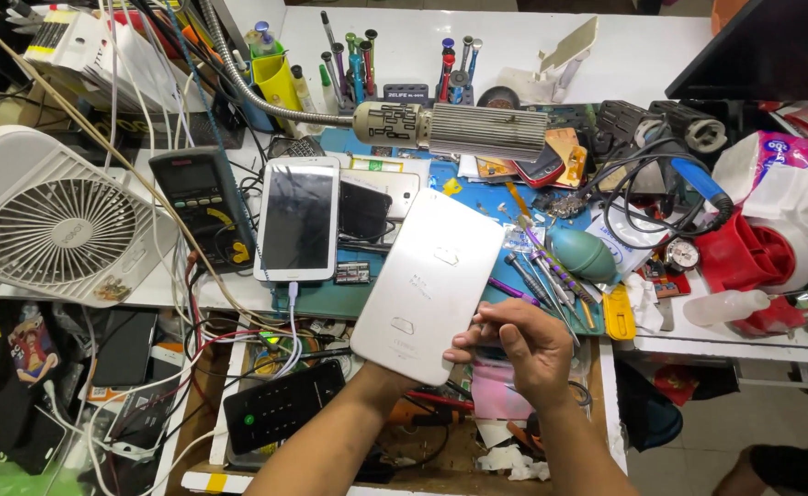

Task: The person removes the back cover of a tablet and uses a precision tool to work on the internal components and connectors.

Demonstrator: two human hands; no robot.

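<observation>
Hands gripping flat glossy white tablet back, rounded corners

Not much room to move on this bench. The tablet back fills the middle, hemmed in by a white tablet on its left, screwdrivers on its right, and the lamp head hanging low behind.
</observation>
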